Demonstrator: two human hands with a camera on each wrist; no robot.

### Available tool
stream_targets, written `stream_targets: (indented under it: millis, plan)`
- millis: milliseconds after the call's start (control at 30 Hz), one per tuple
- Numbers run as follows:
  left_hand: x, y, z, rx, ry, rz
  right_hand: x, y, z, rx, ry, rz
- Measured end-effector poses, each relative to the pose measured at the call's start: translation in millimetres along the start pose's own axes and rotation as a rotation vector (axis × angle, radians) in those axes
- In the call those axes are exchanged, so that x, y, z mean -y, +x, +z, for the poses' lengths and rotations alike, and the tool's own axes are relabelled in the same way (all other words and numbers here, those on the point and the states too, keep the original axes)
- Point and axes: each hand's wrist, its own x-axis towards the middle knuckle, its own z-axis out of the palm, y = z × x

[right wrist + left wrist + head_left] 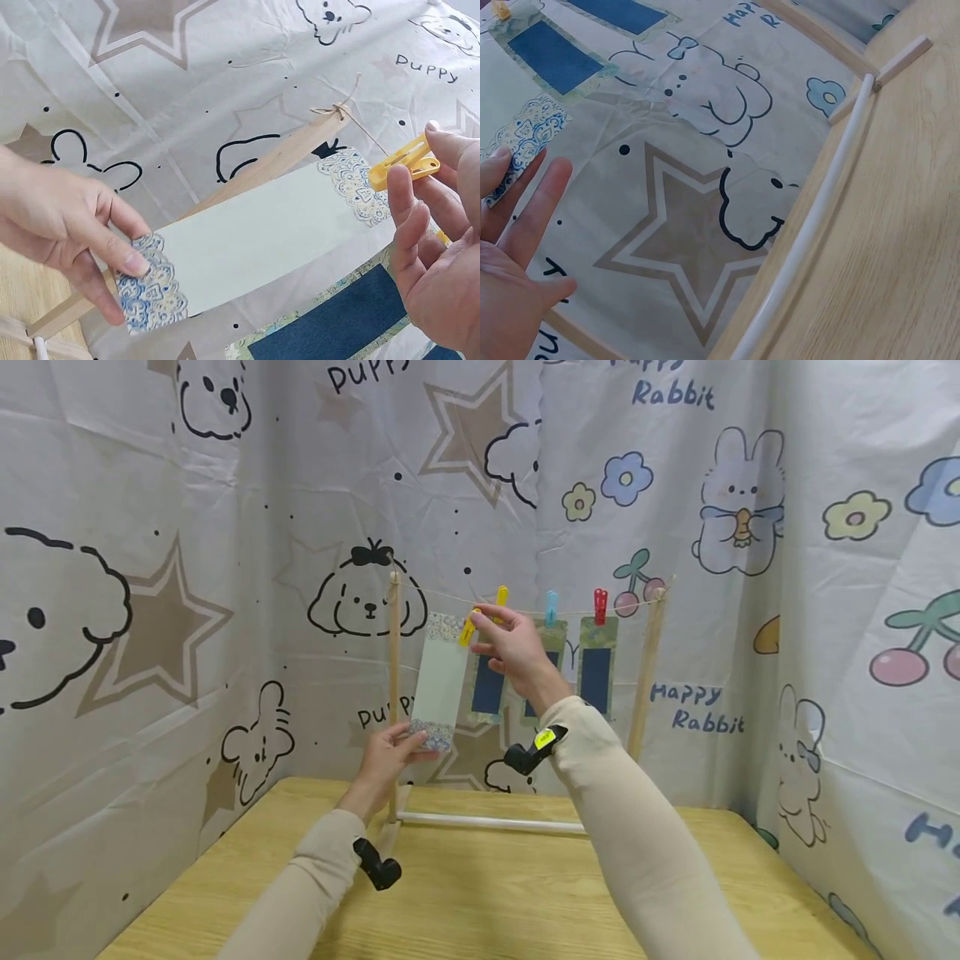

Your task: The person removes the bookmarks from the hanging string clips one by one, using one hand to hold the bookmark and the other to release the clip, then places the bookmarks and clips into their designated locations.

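Background: pale cloth (315,477) printed with puppies, stars and rabbits, drawn around a wood-grain table (465,893). Clock positions, given as I stand behind the person, take the right hand (521,652) as hub.

A wooden post (394,693) rises at nine o'clock and its opposite post (645,693) at three, joined low, at six, by a white rod (487,822), which probably braces them. Between their tops runs a string (367,133), knotted at the nine o'clock post.

The pale card (438,681), lace-patterned at both ends, lies at eight o'clock, its top leaning slightly toward one. The left hand (390,756), also toward eight but lower, pinches its bottom end between thumb and fingers, apparently to steady it while keeping the upper edge free. The right hand grasps a yellow clip (468,628) between thumb and fingertip at the card's upper corner; whether the clip bites card or string, I cannot tell.

Three blue-panelled cards hang along the line, evidently spaced to avoid crowding: the nearest card (488,689) under a second yellow clip (502,595) near twelve, the middle card (555,635), partly hidden, under a light blue clip (552,608) between one and two, the farthest card (597,681) under a red clip (600,607) at two.
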Motion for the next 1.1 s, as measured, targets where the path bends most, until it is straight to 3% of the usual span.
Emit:
stream_targets:
  millis: [233,400,600,900,1100]
  plan:
    - [1.7,-5.3,-1.0,0.002,-0.009,0.016,-7.1,-9.1,-7.3,0.003,-0.045,-0.019]
    - [3.4,-9.3,-0.5,0.020,0.007,-0.005,-11.3,-12.9,-13.7,0.022,-0.047,0.000]
    - [6.7,-12.5,2.7,0.020,-0.029,-0.009,-6.8,-13.4,-17.2,0.045,-0.063,-0.018]
    - [10.5,-21.1,-3.1,0.009,0.019,-0.018,-3.9,-17.4,-19.2,-0.001,-0.066,-0.020]
    - [14.7,-26.2,-7.0,0.047,0.006,-0.031,-9.2,-18.6,-20.9,-0.023,-0.029,-0.017]
